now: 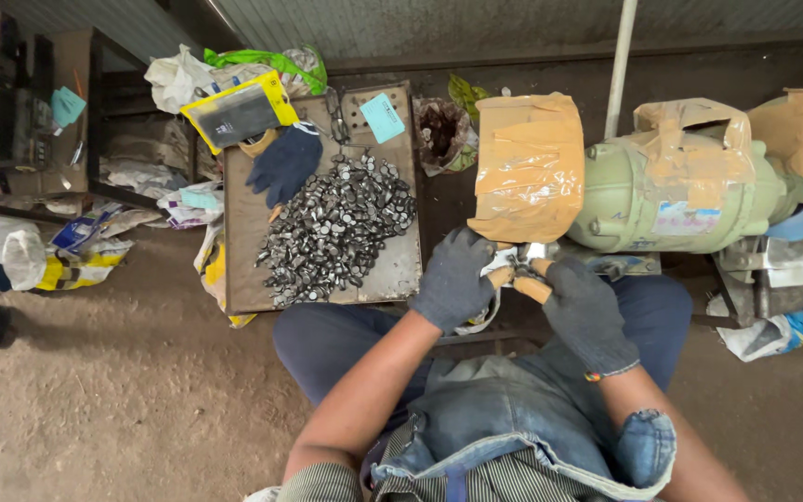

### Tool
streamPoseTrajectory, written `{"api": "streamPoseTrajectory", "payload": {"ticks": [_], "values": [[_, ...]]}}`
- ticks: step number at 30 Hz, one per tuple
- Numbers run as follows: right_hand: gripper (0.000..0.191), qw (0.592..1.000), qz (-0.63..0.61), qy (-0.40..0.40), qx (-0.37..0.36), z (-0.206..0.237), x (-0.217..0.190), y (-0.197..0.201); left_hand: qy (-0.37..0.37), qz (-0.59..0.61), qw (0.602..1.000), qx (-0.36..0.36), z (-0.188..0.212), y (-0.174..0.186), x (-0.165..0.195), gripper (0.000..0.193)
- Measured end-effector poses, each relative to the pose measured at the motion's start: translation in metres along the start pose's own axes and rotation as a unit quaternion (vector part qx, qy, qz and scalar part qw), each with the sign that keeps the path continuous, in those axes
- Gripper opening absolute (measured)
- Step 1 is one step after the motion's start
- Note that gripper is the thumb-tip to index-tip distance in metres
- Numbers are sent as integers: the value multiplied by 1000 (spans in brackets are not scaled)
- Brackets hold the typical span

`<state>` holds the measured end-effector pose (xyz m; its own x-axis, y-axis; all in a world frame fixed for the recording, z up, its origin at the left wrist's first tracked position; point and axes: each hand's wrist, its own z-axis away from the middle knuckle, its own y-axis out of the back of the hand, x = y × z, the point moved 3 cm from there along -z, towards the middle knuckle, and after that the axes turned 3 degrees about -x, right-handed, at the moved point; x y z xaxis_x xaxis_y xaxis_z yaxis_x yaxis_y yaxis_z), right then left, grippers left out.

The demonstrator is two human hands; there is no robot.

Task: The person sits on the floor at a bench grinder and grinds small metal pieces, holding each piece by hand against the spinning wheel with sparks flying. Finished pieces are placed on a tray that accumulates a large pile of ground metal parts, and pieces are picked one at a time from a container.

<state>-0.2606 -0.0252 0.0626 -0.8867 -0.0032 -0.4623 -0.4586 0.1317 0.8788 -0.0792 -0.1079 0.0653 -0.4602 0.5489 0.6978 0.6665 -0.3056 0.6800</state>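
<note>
A: What are your hands doing?

B: Your left hand (454,279) and right hand (587,311), both gloved, are clenched together on a small tool with tan handles (524,279), just under the taped guard (529,167) of the green machine (676,191).

A: And beside you?

B: A heap of small metal pieces (336,228) lies on the tray (243,270), a spare glove (285,163) next to it.

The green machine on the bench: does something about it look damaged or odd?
Yes. The green machine is patched with brown tape and cardboard, crumpled and peeling on top, and a taped cardboard hood covers its left end. Both gloved hands, left hand and right hand, hold a small piece just below that hood.
</note>
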Motion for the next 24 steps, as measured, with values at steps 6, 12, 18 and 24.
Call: {"api": "streamPoseTrajectory", "payload": {"ticks": [6, 12, 18, 24], "values": [[33, 995, -61, 47, 61, -8, 1, -6, -47, 58, 997, -31, -13, -14, -23, 37], [31, 997, -58, 50, 18, -17, 4, -4, -89, 59, 992, -65, -9, -28, -41, 24], [31, 991, -131, 29, -1, -26, 2, -3, -86, 32, 993, -74, -9, -26, -46, 21], [36, 996, -60, 28, -51, -3, -4, -2, -81, -37, 996, 13, 28, -17, -19, 23]]}}
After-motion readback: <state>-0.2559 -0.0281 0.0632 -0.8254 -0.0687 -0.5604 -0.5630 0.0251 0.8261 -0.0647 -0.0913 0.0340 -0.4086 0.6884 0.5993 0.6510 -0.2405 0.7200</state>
